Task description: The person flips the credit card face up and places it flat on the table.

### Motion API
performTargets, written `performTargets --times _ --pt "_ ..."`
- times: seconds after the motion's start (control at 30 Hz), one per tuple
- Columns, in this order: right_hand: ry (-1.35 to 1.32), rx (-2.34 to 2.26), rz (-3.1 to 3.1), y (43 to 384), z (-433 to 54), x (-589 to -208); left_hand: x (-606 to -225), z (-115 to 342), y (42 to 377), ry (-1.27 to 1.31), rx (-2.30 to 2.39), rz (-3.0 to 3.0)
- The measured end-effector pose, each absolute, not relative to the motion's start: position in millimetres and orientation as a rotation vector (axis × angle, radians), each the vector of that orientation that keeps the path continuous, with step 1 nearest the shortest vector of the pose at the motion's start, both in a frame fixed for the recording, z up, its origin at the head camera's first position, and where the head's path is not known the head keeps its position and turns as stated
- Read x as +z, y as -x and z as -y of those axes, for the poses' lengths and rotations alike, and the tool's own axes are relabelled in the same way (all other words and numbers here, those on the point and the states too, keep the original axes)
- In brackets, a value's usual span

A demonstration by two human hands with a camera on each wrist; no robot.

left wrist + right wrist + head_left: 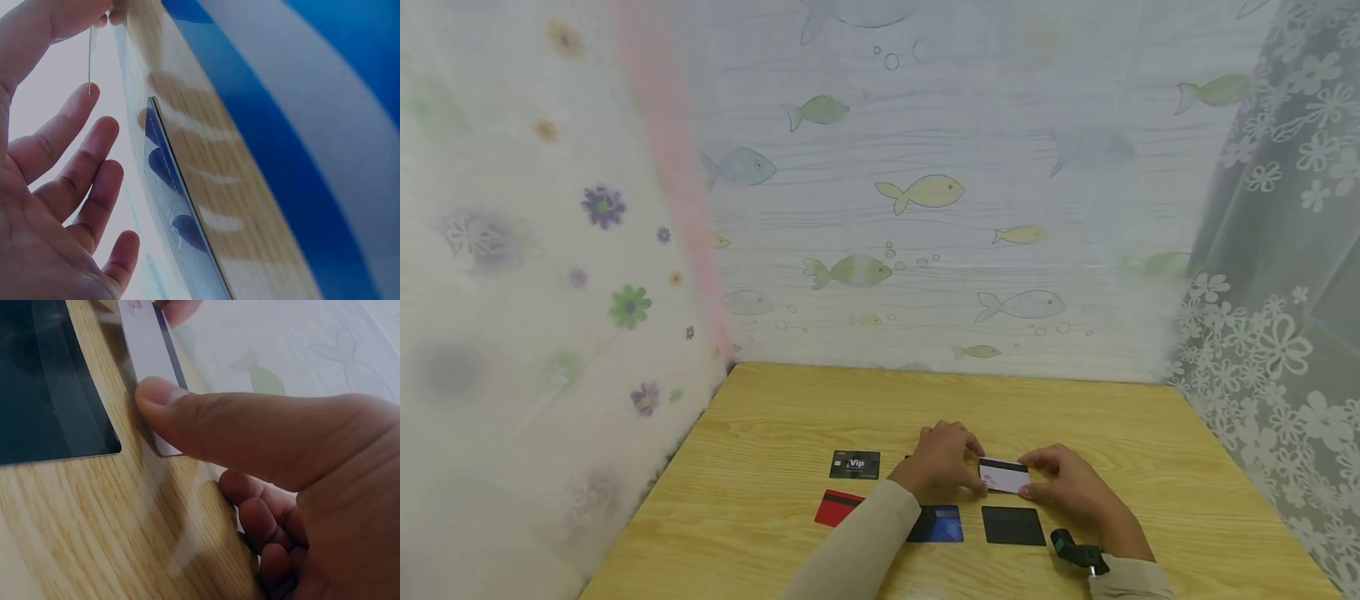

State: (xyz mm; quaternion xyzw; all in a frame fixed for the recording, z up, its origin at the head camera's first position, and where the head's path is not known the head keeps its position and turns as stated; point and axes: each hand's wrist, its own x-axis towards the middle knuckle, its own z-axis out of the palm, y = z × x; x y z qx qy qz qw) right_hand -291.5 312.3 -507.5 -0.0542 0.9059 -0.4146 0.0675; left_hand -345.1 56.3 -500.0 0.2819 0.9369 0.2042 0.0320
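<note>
A white card (1003, 479) with a dark stripe is held between both hands over the wooden table. My left hand (943, 457) pinches its left end between thumb and index finger; in the left wrist view the other fingers (103, 140) are spread apart. At the right end, my right hand (1067, 487) grips the card, the thumb (181, 415) lying along its near corner. Just in front of the white card lies a black card (1012, 525). Beneath the left forearm is a blue card (946, 525), partly covered by the sleeve.
Left of the arm lie a black "Vip" card (855, 465) and a red card (835, 508) with a dark stripe, partly hidden by the sleeve. Another dark card peeks out behind the left wrist. Patterned curtains (925, 250) surround the table (760, 417).
</note>
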Motion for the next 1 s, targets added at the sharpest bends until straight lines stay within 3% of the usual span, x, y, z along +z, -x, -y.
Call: performTargets --times 0.6,1.0 --pt "0.44 -1.302 -2.794 291 -300 -494 -480 -48 337 -0.771 0.99 -2.78" --pt "0.539 -1.383 -2.722 296 -285 -493 -468 -51 334 -0.889 1.021 -2.812"
